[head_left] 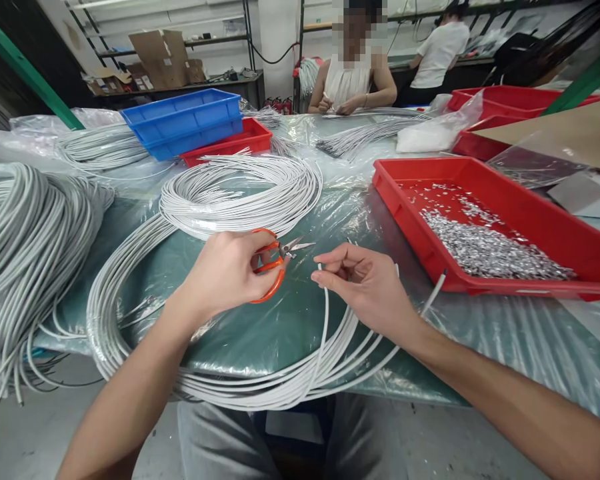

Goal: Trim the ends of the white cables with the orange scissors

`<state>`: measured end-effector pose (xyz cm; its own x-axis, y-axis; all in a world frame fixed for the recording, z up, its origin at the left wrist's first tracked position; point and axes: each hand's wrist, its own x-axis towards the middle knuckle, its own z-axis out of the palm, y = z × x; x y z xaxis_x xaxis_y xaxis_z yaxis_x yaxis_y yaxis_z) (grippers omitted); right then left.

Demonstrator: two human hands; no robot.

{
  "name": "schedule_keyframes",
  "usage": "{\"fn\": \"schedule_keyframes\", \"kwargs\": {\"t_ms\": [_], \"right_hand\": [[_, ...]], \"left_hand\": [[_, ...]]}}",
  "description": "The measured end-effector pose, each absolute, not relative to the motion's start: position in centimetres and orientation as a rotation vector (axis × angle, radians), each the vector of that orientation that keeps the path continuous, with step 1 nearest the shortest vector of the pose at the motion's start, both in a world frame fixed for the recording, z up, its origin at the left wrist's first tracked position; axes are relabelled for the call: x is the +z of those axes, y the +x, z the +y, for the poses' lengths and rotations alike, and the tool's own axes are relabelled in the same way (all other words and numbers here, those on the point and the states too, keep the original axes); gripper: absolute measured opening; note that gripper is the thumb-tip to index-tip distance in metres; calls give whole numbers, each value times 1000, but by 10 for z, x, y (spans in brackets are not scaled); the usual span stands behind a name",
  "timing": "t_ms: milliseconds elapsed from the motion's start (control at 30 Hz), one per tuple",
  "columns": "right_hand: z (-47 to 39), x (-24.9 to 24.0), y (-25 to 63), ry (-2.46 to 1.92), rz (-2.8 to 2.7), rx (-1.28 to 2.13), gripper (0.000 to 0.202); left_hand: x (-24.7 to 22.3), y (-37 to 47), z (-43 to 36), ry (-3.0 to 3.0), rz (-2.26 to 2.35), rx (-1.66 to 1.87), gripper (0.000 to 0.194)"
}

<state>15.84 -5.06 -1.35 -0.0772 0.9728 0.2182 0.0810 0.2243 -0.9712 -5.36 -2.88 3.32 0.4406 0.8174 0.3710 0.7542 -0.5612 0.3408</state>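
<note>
My left hand (pixel 230 270) is closed round a pair of orange-handled scissors (pixel 273 267), whose metal blades point right. To the right, my right hand (pixel 363 277) pinches the end of a white cable (pixel 326 320) between thumb and fingers. The blades and the fingertips are a small distance apart. That cable rises from a large coil of white cables (pixel 105 293) lying on the green table near its front edge. Behind my left hand sits a second coil of white cables (pixel 240 193).
A red tray (pixel 410 247) of small silvery pieces (pixel 495 247) stands at the right. Thick cable bundles (pixel 25 260) hang over the left edge. A blue bin (pixel 185 120) rests on a red bin (pixel 255 137) behind. Across the table a person (pixel 353 80) sits working.
</note>
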Motion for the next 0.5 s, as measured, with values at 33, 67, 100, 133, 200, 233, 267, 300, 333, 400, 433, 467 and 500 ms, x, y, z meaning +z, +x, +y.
{"fn": "schedule_keyframes", "kwargs": {"t_ms": [33, 67, 100, 133, 200, 233, 267, 300, 333, 400, 433, 467, 500], "right_hand": [[-50, -15, 159, -1079, -1422, 1026, 19], [-50, -16, 159, -1087, -1420, 1017, 19], [-50, -17, 159, -1097, -1417, 1016, 19], [-50, -17, 159, -1107, -1413, 1018, 19], [-50, -18, 160, -1123, -1410, 1021, 20], [-50, -18, 160, -1129, -1410, 1019, 20], [-50, -17, 159, -1134, -1413, 1017, 20], [-51, -17, 159, -1140, -1415, 1010, 19], [-51, -17, 159, -1147, -1417, 1002, 18], [-52, -16, 159, -1162, -1422, 976, 16], [-53, -16, 159, -1167, -1425, 960, 15], [-53, -16, 158, -1170, -1429, 945, 14], [-54, -16, 158, -1169, -1434, 930, 14]], "left_hand": [[35, -56, -29, 2593, 1403, 729, 17], [36, -57, -30, 2625, 1399, 666, 19], [35, -57, -30, 2662, 1389, 610, 21], [33, -57, -31, 2700, 1385, 560, 23], [26, -55, -31, 2775, 1383, 490, 23], [23, -54, -31, 2805, 1379, 464, 23], [20, -53, -31, 2827, 1368, 444, 23], [18, -52, -31, 2841, 1356, 427, 24], [16, -51, -30, 2845, 1342, 410, 24], [16, -51, -30, 2830, 1321, 388, 26], [17, -51, -31, 2814, 1321, 381, 26], [18, -50, -31, 2794, 1323, 373, 27], [19, -50, -31, 2774, 1323, 364, 27]]}}
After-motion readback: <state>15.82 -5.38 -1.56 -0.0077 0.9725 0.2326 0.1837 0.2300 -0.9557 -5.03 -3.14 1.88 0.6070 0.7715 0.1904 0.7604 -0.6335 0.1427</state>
